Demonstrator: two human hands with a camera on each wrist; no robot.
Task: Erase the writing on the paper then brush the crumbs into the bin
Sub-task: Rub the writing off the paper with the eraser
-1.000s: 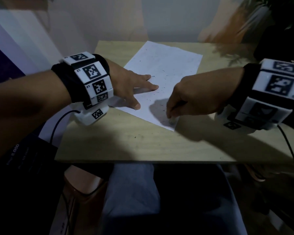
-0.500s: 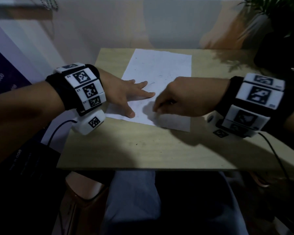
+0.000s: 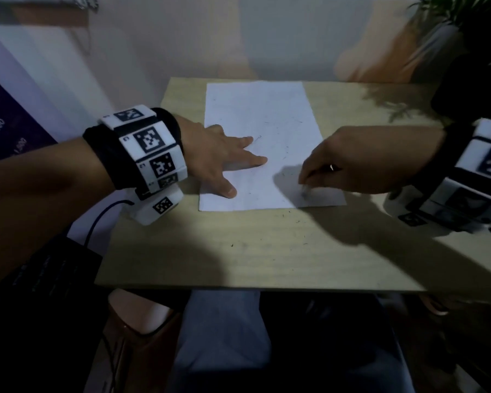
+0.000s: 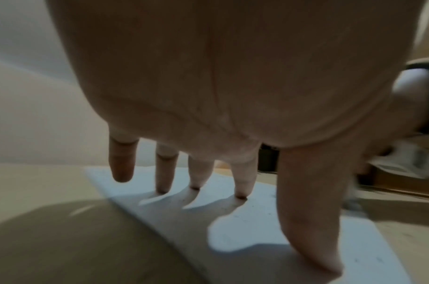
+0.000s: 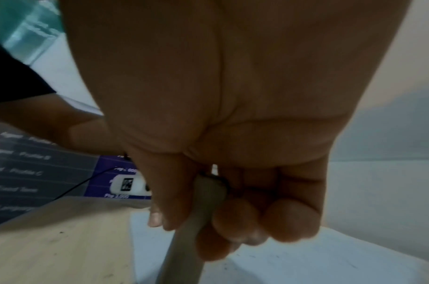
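1. Paper (image 3: 262, 129): one white sheet, flat on the tabletop (image 3: 253, 251), long side running toward 12 o'clock. Faint marks show near its middle.
2. Left hand (image 3: 219, 157): fingers straight and spread wide, holding nothing. In the left wrist view the fingertips (image 4: 240, 194) and thumb press the sheet's 9 o'clock side; the little finger is lifted clear.
3. Right hand (image 3: 360, 163): fingers curled round a grey, stick-shaped eraser (image 5: 191, 230). Its tip meets the sheet near the 5 o'clock corner.
4. Crumbs (image 3: 292, 219): dark specks scattered on the sheet and on the bare wood toward 6 o'clock of it.
5. Wrist units (image 3: 150, 148): white blocks with black square markers on both wrists, a black cable trailing from each.
6. Potted plant (image 3: 462, 12): at 2 o'clock, beyond the tabletop's far corner.
7. Purple printed board (image 3: 3, 131): at 9 o'clock, beside the tabletop.
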